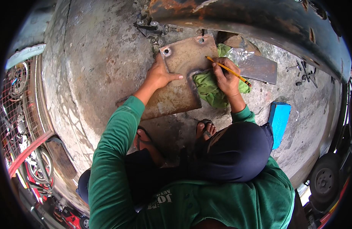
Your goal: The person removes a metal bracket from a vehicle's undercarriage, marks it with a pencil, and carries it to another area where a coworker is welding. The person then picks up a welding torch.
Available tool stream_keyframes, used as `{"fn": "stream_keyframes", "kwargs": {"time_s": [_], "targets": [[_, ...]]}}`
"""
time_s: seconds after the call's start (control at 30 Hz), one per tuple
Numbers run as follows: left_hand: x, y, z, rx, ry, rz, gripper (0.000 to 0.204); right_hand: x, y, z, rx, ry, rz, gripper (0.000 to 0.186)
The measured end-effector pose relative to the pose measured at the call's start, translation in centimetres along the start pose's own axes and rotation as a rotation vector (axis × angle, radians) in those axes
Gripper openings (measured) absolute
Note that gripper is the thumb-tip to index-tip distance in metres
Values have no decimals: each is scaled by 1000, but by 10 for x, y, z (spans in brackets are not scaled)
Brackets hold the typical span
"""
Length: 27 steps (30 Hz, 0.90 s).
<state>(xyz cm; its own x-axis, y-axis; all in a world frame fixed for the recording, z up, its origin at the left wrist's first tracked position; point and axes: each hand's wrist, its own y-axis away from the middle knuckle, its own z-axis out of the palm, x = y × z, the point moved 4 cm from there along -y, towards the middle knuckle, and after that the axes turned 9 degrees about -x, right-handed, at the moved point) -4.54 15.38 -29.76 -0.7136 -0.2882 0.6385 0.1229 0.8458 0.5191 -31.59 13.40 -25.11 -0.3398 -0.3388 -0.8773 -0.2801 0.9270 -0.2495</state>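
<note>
In front of me on the concrete lies a rusty brown metal plate (172, 95), cut to an irregular outline with a notch on its right side and two holes near its far edge. My left hand (160, 76) rests on the plate's left edge, thumb stretched out across the surface and fingers reaching toward the hole at the far left corner. A yellow pencil (231, 71) is gripped in my right hand (226, 77), its tip at the plate's right edge. Under and beside that hand is a crumpled green cloth (210, 87), partly hidden by the hand.
A long rusty, dark metal body (252, 23) spans the far side. At right are a flat dark metal piece (259, 68), scattered bolts (307, 74) and a blue box (279, 120). Metal parts (149, 26) lie beyond the plate. A motorcycle wheel (40, 166) shows at left, a tyre (324, 177) at right.
</note>
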Motion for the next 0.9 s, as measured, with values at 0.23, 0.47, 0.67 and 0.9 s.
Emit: {"fn": "stream_keyframes", "kwargs": {"time_s": [0.23, 0.47, 0.67, 0.9], "targets": [[3, 2, -1, -3, -27, -35, 136, -2, 0, 0, 17, 6, 58, 6], [6, 3, -2, 0, -17, -23, 138, 1, 0, 1, 22, 7, 25, 6], [0, 0, 0, 2, -22, -27, 138, -2, -2, 0, 2, -19, 5, 6], [2, 0, 0, 3, -20, -3, 137, 4, 0, 2, 15, -24, 29, 6]]}}
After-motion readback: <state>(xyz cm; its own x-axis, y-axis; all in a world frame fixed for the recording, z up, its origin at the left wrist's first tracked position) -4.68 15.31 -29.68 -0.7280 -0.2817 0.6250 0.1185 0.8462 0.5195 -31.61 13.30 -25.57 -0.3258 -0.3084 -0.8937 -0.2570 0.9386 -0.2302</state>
